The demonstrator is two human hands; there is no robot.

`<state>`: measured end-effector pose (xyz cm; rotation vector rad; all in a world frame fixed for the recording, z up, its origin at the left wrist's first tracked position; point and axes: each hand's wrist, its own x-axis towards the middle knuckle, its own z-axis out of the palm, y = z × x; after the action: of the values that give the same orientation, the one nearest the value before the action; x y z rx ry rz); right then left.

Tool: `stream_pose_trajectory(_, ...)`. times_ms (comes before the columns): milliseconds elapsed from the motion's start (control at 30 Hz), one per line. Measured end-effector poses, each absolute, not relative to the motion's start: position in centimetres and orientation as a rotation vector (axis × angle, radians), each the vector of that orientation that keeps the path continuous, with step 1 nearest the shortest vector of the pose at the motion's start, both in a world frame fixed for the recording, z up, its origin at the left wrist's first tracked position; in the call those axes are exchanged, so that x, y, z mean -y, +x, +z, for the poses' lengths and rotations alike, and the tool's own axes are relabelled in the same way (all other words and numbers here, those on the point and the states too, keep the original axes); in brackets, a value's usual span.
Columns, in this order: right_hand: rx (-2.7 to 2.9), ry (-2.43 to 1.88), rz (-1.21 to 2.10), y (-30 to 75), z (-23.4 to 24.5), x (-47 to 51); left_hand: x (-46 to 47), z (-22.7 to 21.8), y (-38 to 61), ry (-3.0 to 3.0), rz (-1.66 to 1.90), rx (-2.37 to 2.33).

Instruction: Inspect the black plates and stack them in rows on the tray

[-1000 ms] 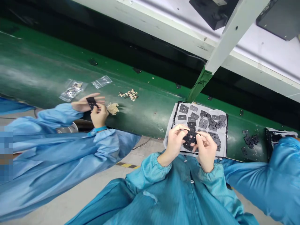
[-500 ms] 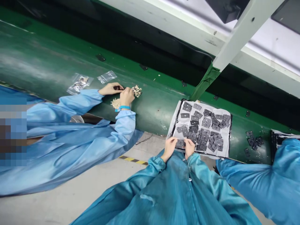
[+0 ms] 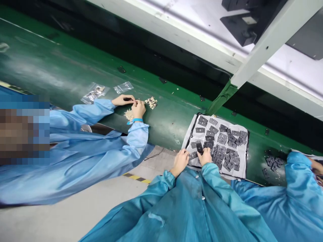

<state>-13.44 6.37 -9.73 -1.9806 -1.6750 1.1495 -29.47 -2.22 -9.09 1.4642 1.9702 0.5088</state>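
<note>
1. Long dark green table [image 3: 75, 70], slanting across the whole view from upper left to lower right.
2. Teal work coat sleeves [image 3: 191, 201] at bottom centre, leading up to both hands at the table's near edge.
3. Co-worker's light blue sleeves [image 3: 101, 144] on the left, with that person's two hands [image 3: 138, 109] close together on the table, well apart from the wearer's own.
4. Second co-worker's blue sleeve [image 3: 300, 188] at the right edge.
5. White metal frame beam [image 3: 264, 47] at upper right, crossing above the table.
6. White sheet in a black-rimmed tray [image 3: 190, 132], flat on the table just ahead of the wearer's hands.
7. Left hand [image 3: 180, 162], loosely curled, fingertips at the tray's near rim and touching a grey plate [image 3: 193, 155]; gripping or merely resting, impossible to tell.
8. Right hand [image 3: 205, 157], just beside the left, fingers drawn together and pinching the lower end of one darker black plate [image 3: 199, 147] over the near left part of the sheet.
9. Two clear plastic bags [image 3: 95, 93] on the table beyond the left co-worker's hands.
10. Many small flat black rectangular plates [image 3: 227, 144] scattered over the sheet, thickest toward its near right side.
11. A few loose black plates [image 3: 274, 162] on the bare table, right of the tray.
12. Small heaps of beige bits [image 3: 151, 102] just beside the left co-worker's hands.
</note>
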Motion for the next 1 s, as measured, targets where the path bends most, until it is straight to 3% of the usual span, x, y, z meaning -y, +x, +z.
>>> stream_pose_trajectory(200, 1.802, -1.753, 1.259, -13.6, -6.3, -7.4, -0.3, -6.8, -30.2, 1.365, 0.866, -1.884)
stream_pose_trajectory(500, 1.519, -1.437, 1.718, -15.6, 3.4, -9.5, -4.7, 0.8, -29.0, 0.404, 1.332, -1.261)
stream_pose_trajectory(733, 1.071, -1.482, 1.714, -17.5, 3.7, -9.1, -4.6, 2.7, -28.9, 0.232, 1.428, -1.232)
stream_pose_trajectory(1000, 0.972, -1.501, 1.625, -19.0, 2.9, -7.6, -3.6, 2.0, -28.7, 0.137, 1.469, -1.346)
